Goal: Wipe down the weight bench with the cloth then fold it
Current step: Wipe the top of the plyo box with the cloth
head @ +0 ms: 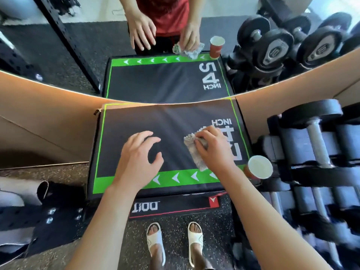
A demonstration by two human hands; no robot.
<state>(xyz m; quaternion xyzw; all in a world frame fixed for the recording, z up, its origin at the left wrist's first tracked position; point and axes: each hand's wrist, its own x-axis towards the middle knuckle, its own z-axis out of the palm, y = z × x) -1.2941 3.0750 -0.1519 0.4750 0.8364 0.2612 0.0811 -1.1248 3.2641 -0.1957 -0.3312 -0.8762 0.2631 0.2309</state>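
The weight bench is a black padded box [136,121] with a green border, white arrows and "24 INCH" printed on its top. A crumpled grey cloth [195,152] lies on the right half of the top. My right hand [214,149] grips the cloth, fingers curled over it and pressing it onto the pad. My left hand [138,154] hovers over the middle left of the pad, fingers loosely curved and holding nothing.
A red paper cup [259,167] stands at the pad's near right corner. Racked dumbbells [315,145] line the right side. A mirror [58,45] straight ahead reflects the scene. Cardboard [48,117] leans behind and left. Black rack parts [39,215] lie on the floor at left.
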